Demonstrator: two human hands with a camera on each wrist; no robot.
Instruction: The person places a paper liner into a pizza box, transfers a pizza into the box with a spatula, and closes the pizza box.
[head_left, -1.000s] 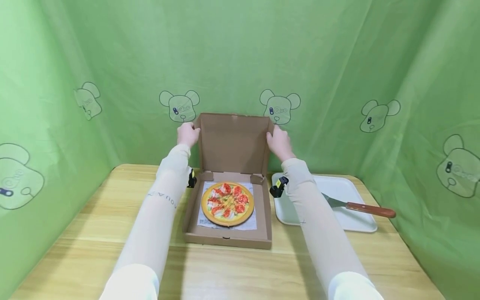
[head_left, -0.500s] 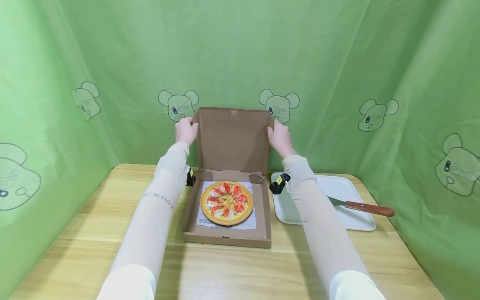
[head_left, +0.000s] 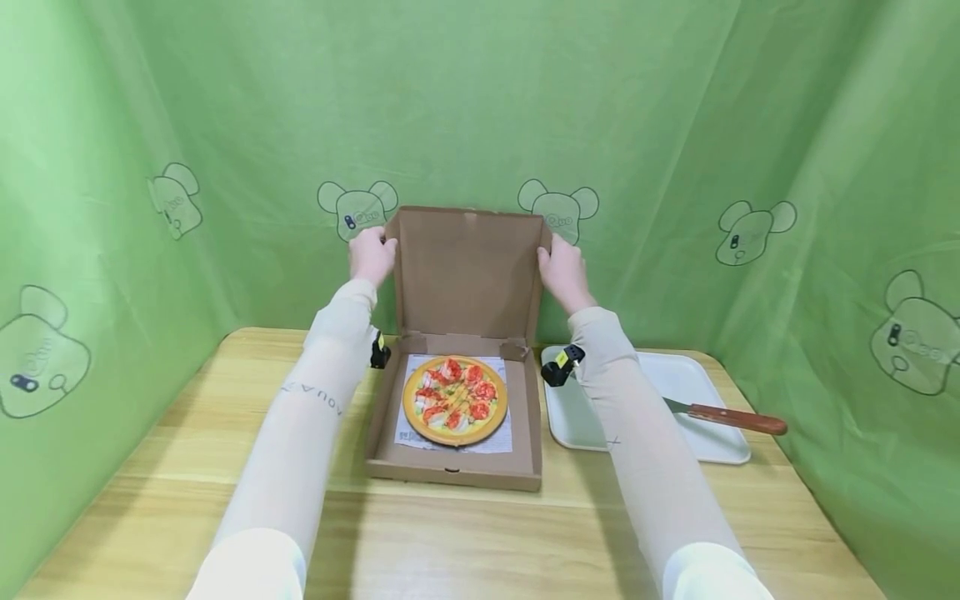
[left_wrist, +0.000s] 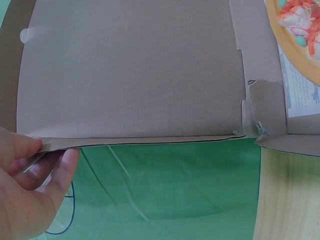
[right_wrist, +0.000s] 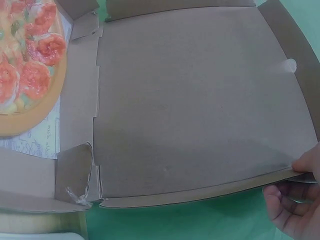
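Note:
A brown cardboard pizza box (head_left: 453,477) stands on the table with its lid (head_left: 468,275) raised nearly upright at the back. Inside, a round pizza (head_left: 455,400) topped with red and white pieces lies on a printed paper sheet (head_left: 498,440). My left hand (head_left: 371,255) pinches the lid's left side flap near its top corner; in the left wrist view the thumb is on the inner face and the fingers are outside. At the opposite corner my right hand (head_left: 564,273) pinches the right side flap (right_wrist: 240,186) the same way, thumb inside.
Right of the box, a white tray (head_left: 723,450) rests on the wooden table (head_left: 450,550). A spatula with a wooden handle (head_left: 738,418) lies across it, partly hidden by my right forearm. Green curtains (head_left: 465,108) with bear-head drawings surround the table closely.
Both hands have risen slightly in the head view, along with the lid's top edge. The lid appears taller in view now. The pizza and the tray have stayed in place.

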